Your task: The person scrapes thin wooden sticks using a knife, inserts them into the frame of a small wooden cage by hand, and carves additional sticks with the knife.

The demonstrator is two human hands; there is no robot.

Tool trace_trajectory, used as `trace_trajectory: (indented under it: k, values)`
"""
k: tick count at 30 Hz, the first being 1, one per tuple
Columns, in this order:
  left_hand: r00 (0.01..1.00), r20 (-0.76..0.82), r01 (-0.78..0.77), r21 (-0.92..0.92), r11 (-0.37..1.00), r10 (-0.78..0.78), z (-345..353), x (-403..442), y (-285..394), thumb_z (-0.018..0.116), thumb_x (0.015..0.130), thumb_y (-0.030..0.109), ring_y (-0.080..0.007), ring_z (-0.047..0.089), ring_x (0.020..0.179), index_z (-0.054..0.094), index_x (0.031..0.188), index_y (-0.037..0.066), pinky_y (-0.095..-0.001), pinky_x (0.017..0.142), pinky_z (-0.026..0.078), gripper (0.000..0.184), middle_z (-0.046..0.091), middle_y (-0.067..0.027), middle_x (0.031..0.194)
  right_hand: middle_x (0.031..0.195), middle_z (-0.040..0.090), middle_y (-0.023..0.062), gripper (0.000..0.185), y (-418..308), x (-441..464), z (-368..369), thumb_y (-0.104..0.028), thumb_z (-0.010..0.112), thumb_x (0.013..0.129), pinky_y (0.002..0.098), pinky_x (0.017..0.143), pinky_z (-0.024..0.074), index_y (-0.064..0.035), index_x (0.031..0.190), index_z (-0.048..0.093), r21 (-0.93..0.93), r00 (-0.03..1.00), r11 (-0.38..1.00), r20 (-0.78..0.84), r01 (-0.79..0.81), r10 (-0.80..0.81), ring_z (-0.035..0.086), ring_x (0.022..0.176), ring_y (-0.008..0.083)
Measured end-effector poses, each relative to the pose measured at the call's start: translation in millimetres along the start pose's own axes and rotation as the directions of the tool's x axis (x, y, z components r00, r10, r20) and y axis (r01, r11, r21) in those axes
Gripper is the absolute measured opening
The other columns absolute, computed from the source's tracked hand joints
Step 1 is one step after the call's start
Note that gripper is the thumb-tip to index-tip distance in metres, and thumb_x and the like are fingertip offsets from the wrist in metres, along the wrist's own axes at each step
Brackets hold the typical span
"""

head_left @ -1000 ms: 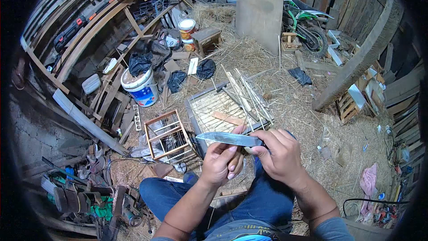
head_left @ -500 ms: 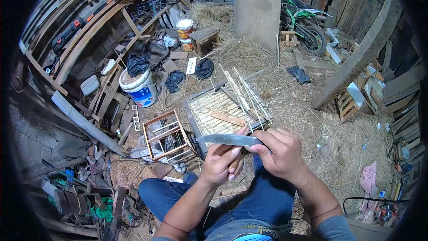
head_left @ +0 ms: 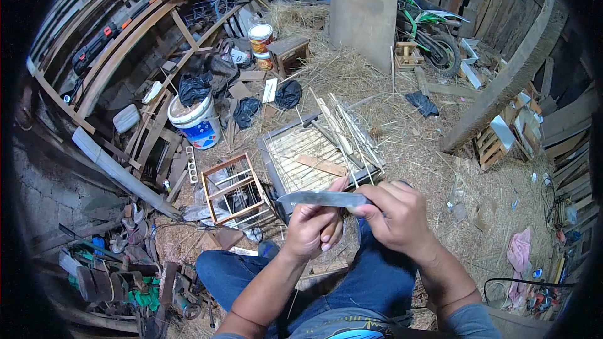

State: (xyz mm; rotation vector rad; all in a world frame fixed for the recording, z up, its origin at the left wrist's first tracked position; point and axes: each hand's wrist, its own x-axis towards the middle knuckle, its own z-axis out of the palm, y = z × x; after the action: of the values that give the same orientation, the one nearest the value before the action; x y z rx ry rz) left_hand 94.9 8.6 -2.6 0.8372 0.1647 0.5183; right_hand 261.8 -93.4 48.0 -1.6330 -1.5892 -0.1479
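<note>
My right hand [head_left: 397,215] is closed round the handle of a knife [head_left: 321,198], whose broad blade points left. Beneath the blade, my left hand [head_left: 312,231] has its fingers curled, with the thumb close to the blade. Whatever lies between those left fingers is hidden or too small to name. Just beyond the hands is a low slatted panel in a dark frame [head_left: 271,166]. A flat piece of wood [head_left: 321,165] and a bundle of thin sticks [head_left: 342,127] rest on it.
A small wooden frame [head_left: 233,189] stands left of the panel. Further back are a white bucket [head_left: 202,132], stacked paint pails [head_left: 260,39] and a green motorbike [head_left: 422,34]. A slanted wooden post [head_left: 502,78] rises at right. Straw [head_left: 352,78] covers much of the floor.
The knife blade has shifted slightly down and its face has turned a little. The left fingers have moved slightly; the right hand keeps its grip on the knife.
</note>
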Motion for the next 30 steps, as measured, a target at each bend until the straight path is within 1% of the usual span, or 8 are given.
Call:
trace_trajectory:
  k: [5, 9, 14, 20, 22, 26, 28, 30]
  values:
    - [1.0, -0.024, 0.016, -0.015, 1.0, -0.016, -2.2, -3.4, 3.4, 0.046, 0.104, 0.013, -0.0112, 0.039, 0.037, 0.044, 0.147, 0.002, -0.0264, 0.038, 0.034, 0.045, 0.037, 0.0019, 0.048, 0.081, 0.07, 0.0095, 0.019, 7.2, 3.4, -0.2, -0.025, 0.072, 0.086, 0.0371, 0.06, 0.0515, -0.0072, 0.093, 0.07, -0.01, 0.998, 0.998, 0.002, -0.056, 0.056, 0.066, 0.069, 0.0281]
    - [0.999, -0.016, 0.03, -0.035, 0.999, -0.03, -2.0, -3.6, 3.4, 0.046, 0.105, 0.016, -0.0109, 0.039, 0.037, 0.043, 0.148, 0.002, -0.0264, 0.039, 0.034, 0.045, 0.037, 0.0024, 0.048, 0.08, 0.07, 0.0093, 0.02, 21.6, 4.2, -3.0, -0.026, 0.072, 0.086, 0.0379, 0.059, 0.0508, -0.0069, 0.093, 0.07, 0.002, 0.995, 0.998, -0.076, -0.07, 0.07, 0.066, 0.067, 0.0294]
    - [1.0, 0.014, 0.008, -0.129, 0.992, -0.007, 1.2, -1.6, 1.3, 0.048, 0.103, 0.01, -0.008, 0.036, 0.039, 0.043, 0.147, -0.001, -0.0238, 0.041, 0.033, 0.045, 0.042, 0.0026, 0.052, 0.076, 0.067, 0.0083, 0.02, -0.1, -0.6, 4.5, -0.026, 0.074, 0.084, 0.0365, 0.058, 0.0501, -0.0082, 0.092, 0.07, 0.021, 0.999, 1.0, 0.05, -0.012, 0.011, 0.065, 0.066, 0.0279]
    - [0.999, -0.035, 0.038, -0.071, 0.997, -0.041, -8.1, -2.1, 3.9, 0.046, 0.104, 0.014, -0.0105, 0.039, 0.037, 0.045, 0.146, 0.003, -0.0265, 0.042, 0.032, 0.044, 0.037, 0.0029, 0.047, 0.076, 0.067, 0.0079, 0.019, 19.3, 0.2, 14.0, -0.025, 0.074, 0.083, 0.0368, 0.058, 0.0501, -0.0081, 0.092, 0.071, 0.051, 0.999, 0.998, -0.014, -0.037, 0.038, 0.065, 0.066, 0.0277]
    - [1.0, -0.018, 0.008, -0.087, 0.996, -0.01, -10.8, -4.2, 2.0, 0.045, 0.104, 0.015, -0.0107, 0.039, 0.037, 0.044, 0.147, 0.003, -0.0264, 0.04, 0.032, 0.044, 0.036, 0.003, 0.048, 0.076, 0.068, 0.0083, 0.019, 31.1, 0.9, 13.9, -0.025, 0.074, 0.084, 0.0375, 0.057, 0.0503, -0.0085, 0.093, 0.071, 0.045, 0.98, 0.985, -0.101, -0.166, 0.17, 0.065, 0.066, 0.028]
    - [1.0, -0.017, 0.005, -0.135, 0.991, -0.007, -13.3, -4.3, -2.1, 0.044, 0.104, 0.013, -0.011, 0.038, 0.037, 0.042, 0.148, 0.002, -0.0265, 0.039, 0.033, 0.045, 0.037, 0.0027, 0.048, 0.077, 0.068, 0.0082, 0.019, 4.7, 1.2, 14.3, -0.026, 0.073, 0.085, 0.0374, 0.058, 0.0507, -0.01, 0.093, 0.071, 0.06, 1.0, 0.998, -0.014, -0.01, 0.011, 0.065, 0.065, 0.0273]
    - [0.999, 0.038, 0.042, -0.244, 0.969, -0.033, -7.5, -3.8, 2.8, 0.042, 0.104, 0.011, -0.011, 0.038, 0.037, 0.04, 0.148, 0.0, -0.0267, 0.039, 0.034, 0.045, 0.038, 0.0022, 0.049, 0.076, 0.067, 0.0073, 0.018, 3.3, 0.7, 17.5, -0.027, 0.073, 0.085, 0.0368, 0.058, 0.0506, -0.0106, 0.092, 0.071, 0.058, 1.0, 0.998, 0.01, 0.002, -0.003, 0.065, 0.065, 0.027]
    - [0.999, 0.013, 0.051, -0.252, 0.966, -0.049, -8.4, -5.7, 5.2, 0.041, 0.105, 0.011, -0.0109, 0.038, 0.037, 0.039, 0.148, 0.0, -0.0268, 0.039, 0.035, 0.045, 0.038, 0.0019, 0.049, 0.076, 0.067, 0.0072, 0.018, 7.6, 3.0, 20.2, -0.027, 0.073, 0.085, 0.0367, 0.058, 0.0505, -0.0107, 0.091, 0.071, 0.073, 1.0, 0.997, 0.008, 0.008, -0.008, 0.065, 0.064, 0.027]
